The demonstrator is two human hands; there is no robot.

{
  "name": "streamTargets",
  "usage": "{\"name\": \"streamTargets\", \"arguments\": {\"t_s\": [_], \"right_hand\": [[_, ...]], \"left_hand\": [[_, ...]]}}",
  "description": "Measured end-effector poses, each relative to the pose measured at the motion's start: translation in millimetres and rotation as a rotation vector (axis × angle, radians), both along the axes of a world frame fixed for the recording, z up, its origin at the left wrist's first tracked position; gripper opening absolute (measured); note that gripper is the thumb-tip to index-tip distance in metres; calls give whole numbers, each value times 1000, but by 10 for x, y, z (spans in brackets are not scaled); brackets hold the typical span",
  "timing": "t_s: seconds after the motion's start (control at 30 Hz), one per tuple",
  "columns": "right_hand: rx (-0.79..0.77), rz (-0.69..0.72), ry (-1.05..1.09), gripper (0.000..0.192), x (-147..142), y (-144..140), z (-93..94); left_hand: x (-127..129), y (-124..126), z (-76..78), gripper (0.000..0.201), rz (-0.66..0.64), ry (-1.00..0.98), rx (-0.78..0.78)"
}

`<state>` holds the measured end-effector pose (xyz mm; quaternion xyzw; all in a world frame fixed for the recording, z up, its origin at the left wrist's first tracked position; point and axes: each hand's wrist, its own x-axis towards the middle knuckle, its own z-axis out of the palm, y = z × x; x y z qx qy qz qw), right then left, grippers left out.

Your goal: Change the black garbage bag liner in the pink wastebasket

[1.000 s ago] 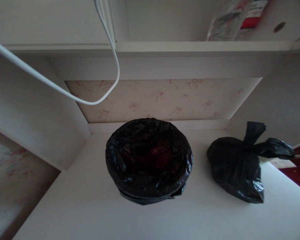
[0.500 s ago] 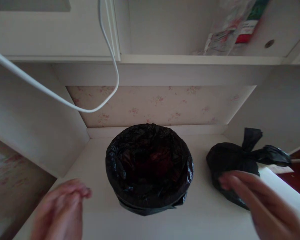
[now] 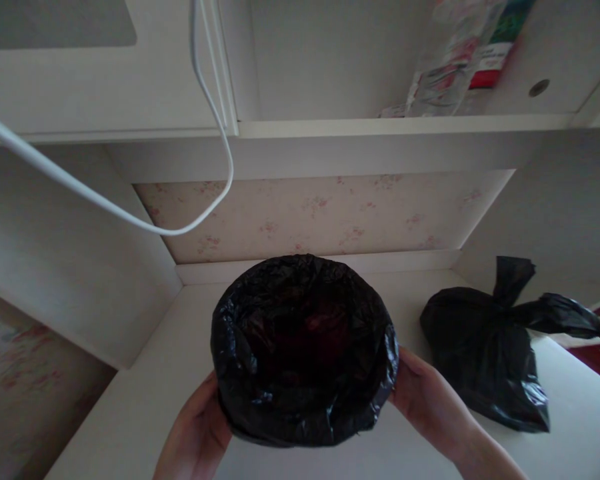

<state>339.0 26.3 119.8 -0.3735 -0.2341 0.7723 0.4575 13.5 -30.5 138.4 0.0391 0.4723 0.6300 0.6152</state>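
In the lower middle of the frame a small bin (image 3: 303, 350), lined with a black bag whose edge is folded out over the rim, sits between two bare hands. The left hand (image 3: 197, 430) cups the bin's lower left side and the right hand (image 3: 423, 397) presses against its right side. Each palm lies flat on the crinkled plastic, with the fingers curled around the wall toward the far side, where the bin hides them. How far apart the fingers are spread I cannot tell, but both hands are plainly closed on the bin from opposite sides. A grip like this suits a round, slippery thing, since pressure from both flanks keeps it level with its open mouth facing up. Whether its base rests on the white surface (image 3: 145, 393) or is raised just off it cannot be made out, because the bulging liner covers the bottom edge.

To the right of the bin, apart from it and near the right hand's wrist, lies a tied black bag (image 3: 485, 357). It is knotted at the top with its two ends sticking up and out to the right, and it slumps on its side as a full, closed sack would.

In the upper left a white cable (image 3: 130, 217) hangs in a loop down from the shelf (image 3: 380, 127), clear of the bin. At the upper right some packets (image 3: 447, 63) stand on that shelf.
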Motion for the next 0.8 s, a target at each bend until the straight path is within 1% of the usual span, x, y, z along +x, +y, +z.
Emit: {"name": "streamTargets", "arguments": {"t_s": [0.1,0.17,0.23,0.33,0.4,0.5,0.57,0.63,0.73,0.8], "right_hand": [[16,21,74,24,2,-64,58],[1,-10,116,21,16,-96,80],[-26,-76,156,20,53,-118,73],[-43,-167,230,23,136,-146,13],[-7,-202,272,24,185,-166,-32],[74,-203,311,21,215,-204,-51],[122,-203,300,25,199,-231,-29],[167,-227,245,33,161,-257,7],[245,-258,118,35,89,-301,55],[247,-262,59,36,56,-344,74]], "left_hand": [[16,-61,19,19,20,-63,85],[-2,-105,7,25,16,-120,135],[-40,-151,-16,31,-20,-177,175],[-113,-209,-48,36,-95,-256,251],[-153,-228,-58,36,-143,-294,315],[-179,-231,-65,34,-209,-308,399],[-181,-225,-79,35,-247,-308,426],[-186,-220,-106,42,-266,-306,429],[-211,-225,-157,51,-258,-263,401],[-228,-249,-189,52,-248,-225,369]]}}
